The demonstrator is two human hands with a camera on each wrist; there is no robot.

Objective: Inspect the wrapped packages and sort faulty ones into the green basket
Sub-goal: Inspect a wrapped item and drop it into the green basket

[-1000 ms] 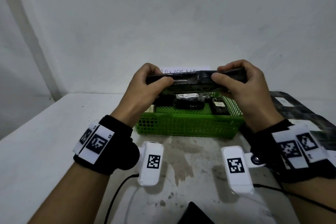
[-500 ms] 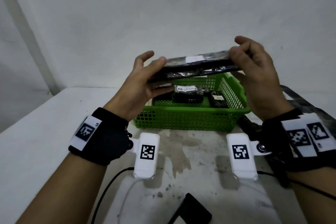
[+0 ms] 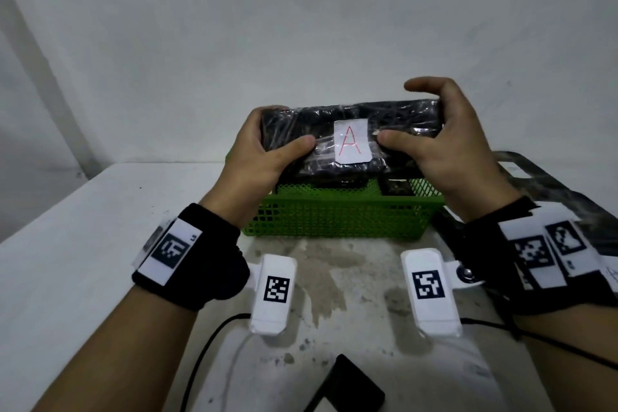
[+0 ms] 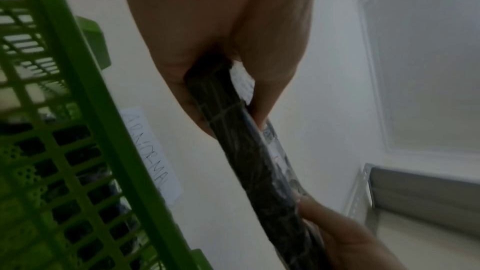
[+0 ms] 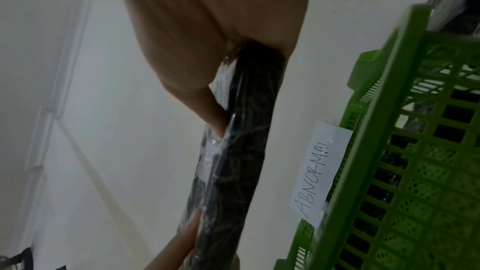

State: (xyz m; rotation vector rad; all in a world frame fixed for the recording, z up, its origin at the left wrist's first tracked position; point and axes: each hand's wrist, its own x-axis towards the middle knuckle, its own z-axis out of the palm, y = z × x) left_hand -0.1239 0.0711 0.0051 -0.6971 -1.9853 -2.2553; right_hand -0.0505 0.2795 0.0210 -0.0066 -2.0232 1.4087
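Note:
A flat black package (image 3: 398, 125) in clear wrap is held over the green basket (image 3: 337, 216), its face tipped toward me with a white label (image 3: 351, 140) marked with a red A. My left hand (image 3: 267, 147) grips its left end, thumb on the face. My right hand (image 3: 434, 140) grips the right end, thumb on the face, index finger raised above the top edge. The wrist views show the package edge-on (image 4: 257, 157) (image 5: 233, 161) beside the basket wall (image 4: 85, 130) (image 5: 389, 171). Other wrapped packages (image 3: 396, 186) lie in the basket.
A paper reading ABNORMAL (image 5: 319, 174) is fixed on the basket's far side. More dark wrapped packages (image 3: 551, 184) lie on the table at the right. A black object (image 3: 347, 391) sits near the front edge. The white wall stands just behind.
The package has been turned from edge-on to face-on, so its A label now points at me. Both hands came down a little and closer over the basket.

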